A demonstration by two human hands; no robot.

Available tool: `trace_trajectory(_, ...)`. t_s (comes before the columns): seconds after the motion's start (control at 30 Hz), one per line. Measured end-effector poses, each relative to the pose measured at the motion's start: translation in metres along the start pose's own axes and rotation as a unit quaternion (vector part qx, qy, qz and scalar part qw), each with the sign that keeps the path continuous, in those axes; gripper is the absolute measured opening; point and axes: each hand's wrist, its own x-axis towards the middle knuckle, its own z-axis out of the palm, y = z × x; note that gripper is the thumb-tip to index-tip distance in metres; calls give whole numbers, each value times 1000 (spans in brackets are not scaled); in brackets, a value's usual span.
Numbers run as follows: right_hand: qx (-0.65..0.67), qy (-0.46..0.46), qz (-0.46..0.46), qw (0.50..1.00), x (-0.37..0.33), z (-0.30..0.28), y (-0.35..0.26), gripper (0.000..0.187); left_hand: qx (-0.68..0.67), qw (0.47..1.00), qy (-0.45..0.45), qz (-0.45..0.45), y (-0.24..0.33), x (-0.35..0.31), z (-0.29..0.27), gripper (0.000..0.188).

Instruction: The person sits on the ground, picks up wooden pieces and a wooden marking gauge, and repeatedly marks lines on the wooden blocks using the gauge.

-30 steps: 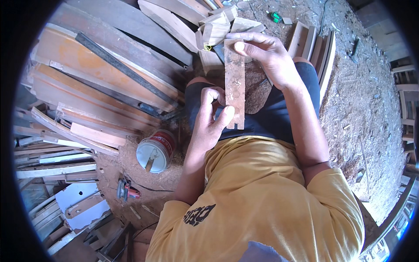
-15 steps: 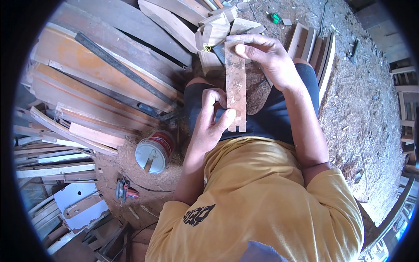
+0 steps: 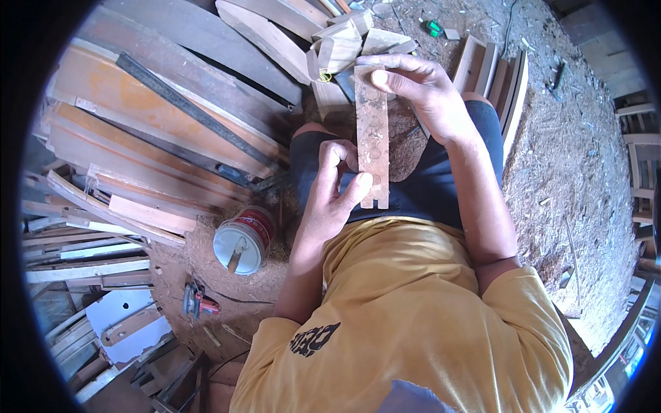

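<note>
A flat, narrow strip of wood (image 3: 374,138) is held up lengthwise over my lap between both hands. Faint round marks run along its face, and notches are cut into its near end. My left hand (image 3: 335,184) pinches the left edge close to that notched end, thumb on the face. At the far end, my right hand (image 3: 420,82) grips the strip with the thumb on top and a finger across the tip. The fingertips behind the strip are hidden.
Long boards (image 3: 165,103) are stacked at left. A white-and-red bucket (image 3: 242,241) with a stick stands on the sawdust-covered floor, near a red power tool (image 3: 201,303). Wood blocks (image 3: 341,51) lie ahead; curved pieces (image 3: 506,93) lie by my right knee.
</note>
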Motion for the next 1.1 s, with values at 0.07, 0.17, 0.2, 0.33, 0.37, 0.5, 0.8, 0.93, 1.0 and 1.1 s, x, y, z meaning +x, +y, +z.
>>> trace_trajectory(0.07,-17,3,-6,1000,0,0,1,35,-4,1000,-1,2,0,0,0,23)
trace_trajectory(0.17,-24,0,-15,1000,0,0,0,35,9,1000,-2,12,-2,0,-2,24)
trace_trajectory(0.2,-24,0,-15,1000,0,0,0,35,16,1000,-6,14,-2,-1,-3,25)
trace_trajectory(0.33,-43,-12,-17,999,-2,2,-4,35,13,1000,-2,16,-3,-3,-2,29)
trace_trajectory(0.37,-52,-19,-6,998,-3,2,-5,35,13,1000,-2,16,-4,-4,-3,29)
trace_trajectory(0.5,-35,-19,6,999,-3,3,-4,36,44,999,6,10,-6,-6,-2,30)
trace_trajectory(0.8,-19,-14,-7,1000,-3,6,-2,35,29,1000,7,7,-7,-8,-3,29)
trace_trajectory(0.93,-23,-28,-18,999,5,-5,-1,41,-33,999,25,13,5,-6,5,32)
trace_trajectory(1.0,28,-11,21,999,21,-24,8,50,-20,998,52,28,1,-10,1,42)
trace_trajectory(1.1,-19,172,79,982,53,-52,40,42,-34,997,65,34,3,-16,-9,54)
